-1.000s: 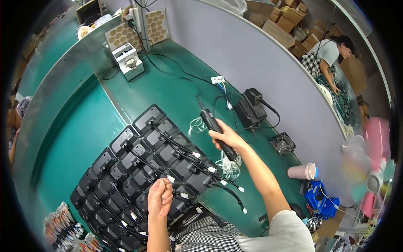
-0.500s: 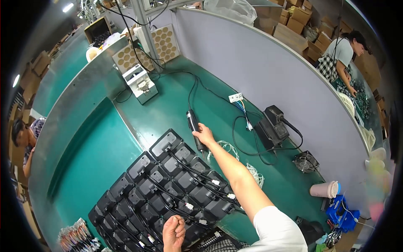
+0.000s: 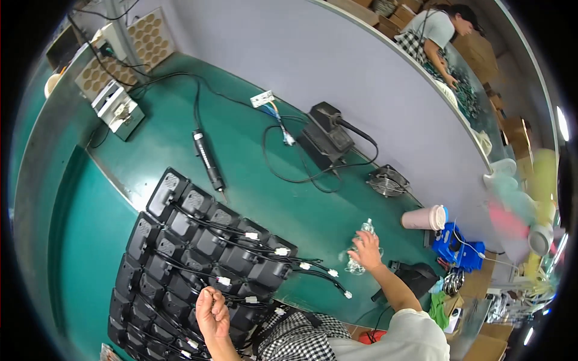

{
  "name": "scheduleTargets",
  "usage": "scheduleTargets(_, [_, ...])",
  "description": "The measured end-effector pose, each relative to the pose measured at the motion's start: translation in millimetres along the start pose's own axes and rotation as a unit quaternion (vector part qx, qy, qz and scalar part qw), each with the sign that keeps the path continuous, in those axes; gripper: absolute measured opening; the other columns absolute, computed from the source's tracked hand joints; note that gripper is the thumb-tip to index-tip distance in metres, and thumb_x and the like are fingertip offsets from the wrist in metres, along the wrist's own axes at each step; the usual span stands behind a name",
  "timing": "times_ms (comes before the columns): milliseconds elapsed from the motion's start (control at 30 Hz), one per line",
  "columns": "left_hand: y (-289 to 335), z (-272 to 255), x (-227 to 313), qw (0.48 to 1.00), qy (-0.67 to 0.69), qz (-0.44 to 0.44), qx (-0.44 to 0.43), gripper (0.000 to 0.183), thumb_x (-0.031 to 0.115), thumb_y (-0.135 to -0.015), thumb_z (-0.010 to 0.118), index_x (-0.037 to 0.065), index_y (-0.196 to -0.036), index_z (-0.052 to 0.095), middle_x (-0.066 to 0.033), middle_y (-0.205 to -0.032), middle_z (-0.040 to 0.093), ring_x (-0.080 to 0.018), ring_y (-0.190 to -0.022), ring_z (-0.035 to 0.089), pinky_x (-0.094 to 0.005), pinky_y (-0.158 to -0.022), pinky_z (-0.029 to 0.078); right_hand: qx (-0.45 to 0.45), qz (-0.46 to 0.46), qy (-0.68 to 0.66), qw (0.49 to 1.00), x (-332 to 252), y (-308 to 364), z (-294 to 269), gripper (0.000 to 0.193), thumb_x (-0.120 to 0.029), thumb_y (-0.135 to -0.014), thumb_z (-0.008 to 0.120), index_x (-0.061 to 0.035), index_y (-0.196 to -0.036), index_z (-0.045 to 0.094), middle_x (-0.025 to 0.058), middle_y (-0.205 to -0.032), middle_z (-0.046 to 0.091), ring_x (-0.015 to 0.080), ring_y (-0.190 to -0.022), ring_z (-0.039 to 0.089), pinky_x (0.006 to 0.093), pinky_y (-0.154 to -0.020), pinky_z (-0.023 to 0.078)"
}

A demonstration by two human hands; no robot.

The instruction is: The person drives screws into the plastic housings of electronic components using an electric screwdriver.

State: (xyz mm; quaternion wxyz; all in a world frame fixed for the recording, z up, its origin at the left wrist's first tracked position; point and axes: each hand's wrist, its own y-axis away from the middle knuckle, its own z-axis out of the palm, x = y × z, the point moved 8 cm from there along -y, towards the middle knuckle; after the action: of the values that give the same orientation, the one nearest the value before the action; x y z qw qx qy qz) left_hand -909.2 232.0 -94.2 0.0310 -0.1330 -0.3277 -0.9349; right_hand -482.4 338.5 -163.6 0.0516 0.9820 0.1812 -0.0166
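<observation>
In the head view, a grid of black housings (image 3: 209, 243) covers the left of a green surface (image 3: 259, 195). To the grid's right, well apart from it, I see a clear, tangled bundle (image 3: 356, 268). The right hand (image 3: 367, 249) is over it, fingers spread; how firmly they touch, I cannot tell. The bundle looks light, soft and rather slippery; a pinch around its middle should gather it best.

The left hand (image 3: 212, 314) curls above the grid's near part, fingers together; whether anything sits inside is hidden.

Black leads (image 3: 323, 275) with white plugs (image 3: 348, 295) trail past the grid's right edge toward the bundle and could snag. Beyond the grid's far edge lies an electric screwdriver (image 3: 208, 161); beyond its right side stand a black power unit (image 3: 325, 141) and a small fan (image 3: 387, 182).
</observation>
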Motion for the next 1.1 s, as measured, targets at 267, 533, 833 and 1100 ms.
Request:
scheduleTargets(267, [7.3,10.9,-15.9,0.999,-0.033,-0.013,-0.005,0.015,0.014,-0.086,0.05,-0.001,-0.087,0.051,-0.0069,-0.073,0.05,-0.0045,-0.047,0.035,-0.0138,-0.034,0.028,-0.006,0.261,0.029,0.965,106.9,8.5,20.9,0.025,-0.033,-0.076,0.056,-0.0084,-0.073,0.051,0.0096,-0.085,0.054,0.0288,-0.081,0.053,0.0453,-0.067,0.042])
scheduleTargets(533, [7.6,12.4,5.8,0.999,-0.038,0.036,0.008,0.014,0.01,-0.083,0.055,-0.003,-0.086,0.054,-0.007,-0.072,0.051,-0.0033,-0.046,0.035,-0.0134,-0.036,0.026,-0.067,0.132,-0.114,0.982,-69.2,-120.9,-84.2,0.04,-0.036,-0.075,0.058,-0.0108,-0.105,0.056,0.0129,-0.104,0.056,0.0262,-0.097,0.054,0.037,-0.081,0.044])
scheduleTargets(833, [-18.2,25.3,37.5,0.996,-0.029,0.079,-0.008,0.014,-0.001,-0.074,0.059,-0.005,-0.087,0.056,-0.0116,-0.075,0.057,-0.0034,-0.046,0.037,-0.0142,-0.039,0.027,-0.057,0.044,-0.255,0.964,-310.5,-381.8,-29.5,0.081,-0.04,-0.063,0.069,-0.0029,-0.123,0.03,0.0186,-0.111,0.045,0.0345,-0.102,0.048,0.0455,-0.081,0.041])
scheduleTargets(1100, [-75.4,15.3,96.0,0.993,-0.048,0.109,0.011,0.016,0.001,-0.074,0.061,-0.004,-0.088,0.055,-0.0087,-0.076,0.057,-0.0027,-0.047,0.036,-0.0147,-0.04,0.026,0.029,-0.157,-0.629,0.761,-340.6,-364.3,-106.8,0.081,-0.023,-0.066,0.065,-0.0071,-0.131,0.021,0.0115,-0.093,0.049,0.0236,-0.079,0.053,0.0345,-0.071,0.045])
